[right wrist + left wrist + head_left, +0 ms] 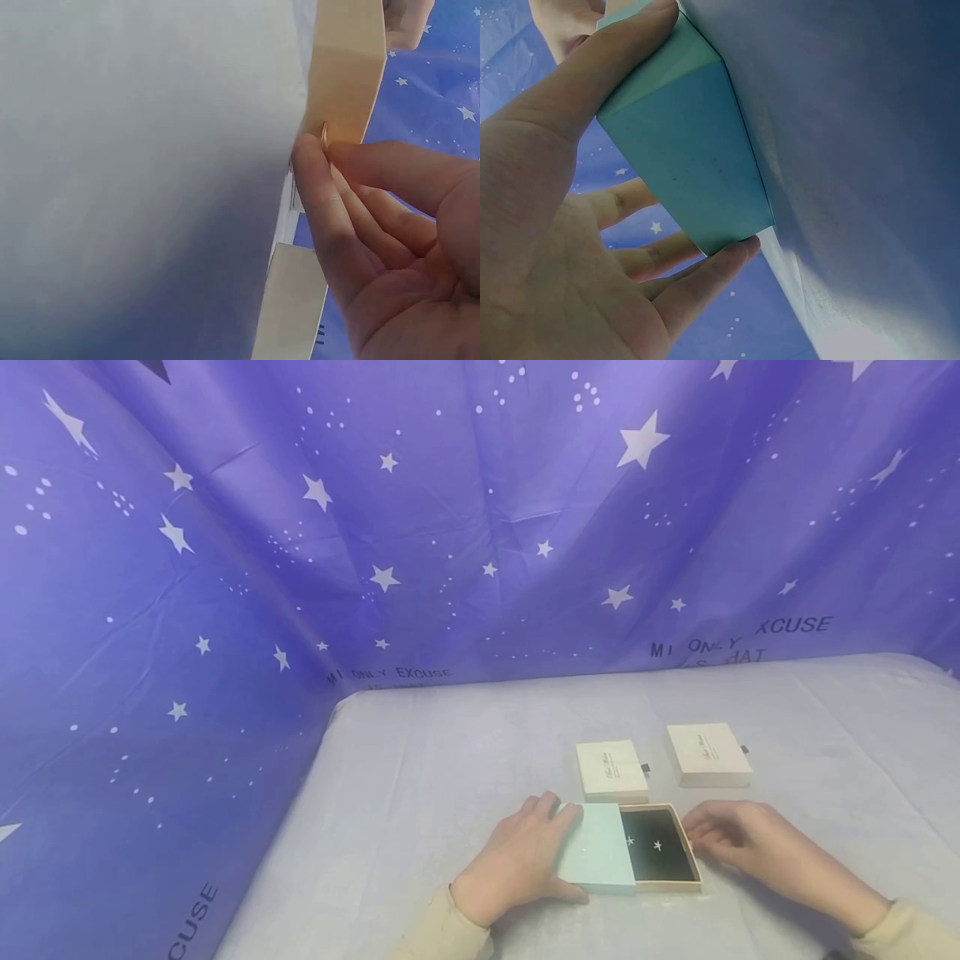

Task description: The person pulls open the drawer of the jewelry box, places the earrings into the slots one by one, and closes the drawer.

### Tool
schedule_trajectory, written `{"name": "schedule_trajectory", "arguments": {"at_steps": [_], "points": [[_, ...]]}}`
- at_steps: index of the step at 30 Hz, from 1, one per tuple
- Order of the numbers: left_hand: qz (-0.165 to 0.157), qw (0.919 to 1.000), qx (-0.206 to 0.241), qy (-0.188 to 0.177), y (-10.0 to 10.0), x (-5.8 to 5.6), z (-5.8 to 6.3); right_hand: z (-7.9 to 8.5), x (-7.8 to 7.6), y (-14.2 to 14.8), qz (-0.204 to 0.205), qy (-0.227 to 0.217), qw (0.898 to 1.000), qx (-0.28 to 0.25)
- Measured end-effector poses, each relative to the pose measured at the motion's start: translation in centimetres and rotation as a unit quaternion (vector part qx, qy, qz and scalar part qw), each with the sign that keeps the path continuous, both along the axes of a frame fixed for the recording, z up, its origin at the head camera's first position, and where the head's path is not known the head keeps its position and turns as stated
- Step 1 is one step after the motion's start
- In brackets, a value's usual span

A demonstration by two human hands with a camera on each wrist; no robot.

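A mint-green jewellery box sleeve (600,839) lies on the table, with its tan drawer (669,887) slid partly out to the right. Inside the drawer is a black pad (663,864) bearing small silver star-shaped pieces (657,845). My left hand (517,856) grips the sleeve from its left end, thumb along the near side and fingertips at the far side, as the left wrist view shows on the sleeve's end (682,161). At the drawer's right end, my right hand (772,852) pinches a small pull tab (325,135) between thumb and finger.
Two cream boxes with dark pull tabs, a left one (603,770) and a right one (708,753), lie just behind the green box. A pale cloth covers the table (450,752). Purple star-printed curtains (450,527) hang behind and at the left.
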State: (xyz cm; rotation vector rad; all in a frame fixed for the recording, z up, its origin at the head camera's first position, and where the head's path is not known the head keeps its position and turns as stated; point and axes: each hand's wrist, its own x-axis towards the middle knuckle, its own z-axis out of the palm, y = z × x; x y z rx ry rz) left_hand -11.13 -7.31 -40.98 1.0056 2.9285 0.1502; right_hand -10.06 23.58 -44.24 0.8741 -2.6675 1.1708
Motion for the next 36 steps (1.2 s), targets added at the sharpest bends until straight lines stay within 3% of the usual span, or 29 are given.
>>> {"name": "schedule_trajectory", "arguments": {"at_steps": [17, 36], "points": [[0.0, 1.0, 0.001, -0.003, 0.0, 0.0, 0.2, 0.3, -0.3, -0.6, 0.028, -0.065, 0.997, -0.033], [0.004, 1.0, -0.003, -0.004, 0.0, 0.0, 0.1, 0.8, -0.7, -3.9, 0.046, -0.063, 0.996, -0.041]]}}
